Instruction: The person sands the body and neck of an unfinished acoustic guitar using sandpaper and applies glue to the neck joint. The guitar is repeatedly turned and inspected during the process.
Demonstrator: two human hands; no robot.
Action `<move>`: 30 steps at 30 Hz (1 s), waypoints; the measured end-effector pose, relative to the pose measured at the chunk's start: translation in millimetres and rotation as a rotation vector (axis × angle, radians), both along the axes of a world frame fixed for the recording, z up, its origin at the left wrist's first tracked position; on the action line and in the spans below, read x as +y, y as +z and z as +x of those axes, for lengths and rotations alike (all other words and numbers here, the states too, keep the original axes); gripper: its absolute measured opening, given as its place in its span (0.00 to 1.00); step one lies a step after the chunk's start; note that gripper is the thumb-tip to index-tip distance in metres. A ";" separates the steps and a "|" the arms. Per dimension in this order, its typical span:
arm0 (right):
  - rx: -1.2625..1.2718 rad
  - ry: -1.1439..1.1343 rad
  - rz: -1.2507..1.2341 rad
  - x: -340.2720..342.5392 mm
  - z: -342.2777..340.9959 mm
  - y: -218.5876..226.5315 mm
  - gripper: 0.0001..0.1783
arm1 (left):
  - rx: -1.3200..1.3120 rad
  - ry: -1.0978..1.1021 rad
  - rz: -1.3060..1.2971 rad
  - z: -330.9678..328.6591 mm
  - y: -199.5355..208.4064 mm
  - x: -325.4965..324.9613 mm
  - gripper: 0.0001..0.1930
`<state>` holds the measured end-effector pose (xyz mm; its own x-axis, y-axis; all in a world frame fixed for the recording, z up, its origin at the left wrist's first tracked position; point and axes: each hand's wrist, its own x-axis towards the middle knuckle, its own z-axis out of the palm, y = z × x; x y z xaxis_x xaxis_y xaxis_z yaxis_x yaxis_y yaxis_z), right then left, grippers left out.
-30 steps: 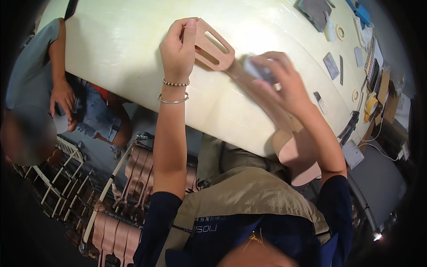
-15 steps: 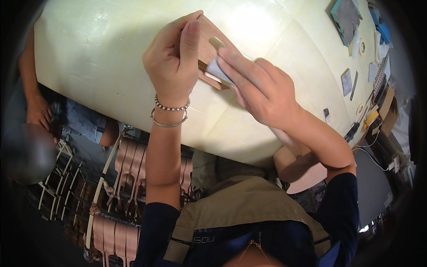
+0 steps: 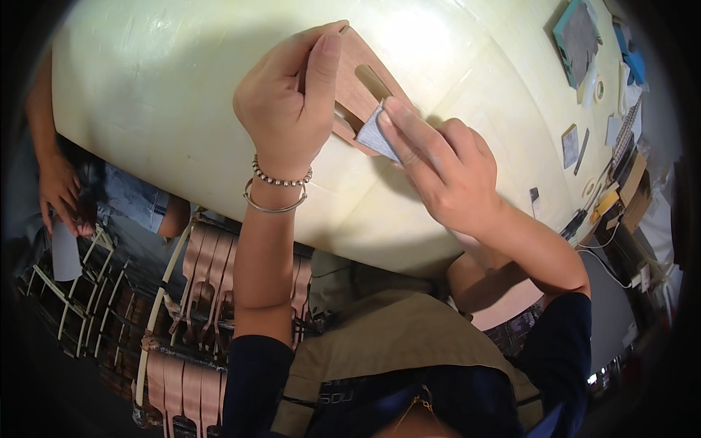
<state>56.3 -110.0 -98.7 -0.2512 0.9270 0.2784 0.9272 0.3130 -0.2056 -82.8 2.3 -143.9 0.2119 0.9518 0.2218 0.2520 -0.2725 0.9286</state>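
A flat pinkish-brown leather-like piece [image 3: 358, 55] with long slots is held up over the pale table. Its upper end sits in my left hand [image 3: 288, 102], thumb on top and fingers curled around behind. My right hand [image 3: 456, 171] pinches a small folded grey pad [image 3: 378, 135], cloth or abrasive sheet, I cannot tell which. The pad rests against the lower end of the piece, by the slots. My right fingers hide part of that end.
The large pale table [image 3: 175, 146] has a curved near edge. Toward its right lie a green-edged board [image 3: 577, 40], tape rolls [image 3: 599, 89] and small flat pieces. Pinkish strips [image 3: 208, 266] hang on a rack at lower left. A co-worker's hand [image 3: 58, 186] holds a pale strip [image 3: 66, 252].
My right hand and the grey pad have slid down and right along the piece, baring more of its slot. The left hand shifted slightly right. A pale strip now shows under the co-worker's hand.
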 end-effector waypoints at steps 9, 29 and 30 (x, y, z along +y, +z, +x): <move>-0.011 0.006 -0.004 -10.8 6.9 -4.5 0.25 | 0.057 0.017 0.062 -0.5 -3.7 0.5 0.12; 0.118 0.142 -0.092 -11.6 20.8 24.8 0.28 | 0.053 0.035 0.003 1.1 -0.4 -1.0 0.12; 0.087 0.164 -0.077 -10.8 22.7 17.9 0.28 | 0.060 0.037 0.000 1.1 0.9 -1.2 0.12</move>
<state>79.0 -120.8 -80.9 -0.3782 0.8952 0.2359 0.8430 0.4383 -0.3119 -81.7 1.1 -142.9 0.1898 0.9592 0.2095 0.3170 -0.2619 0.9116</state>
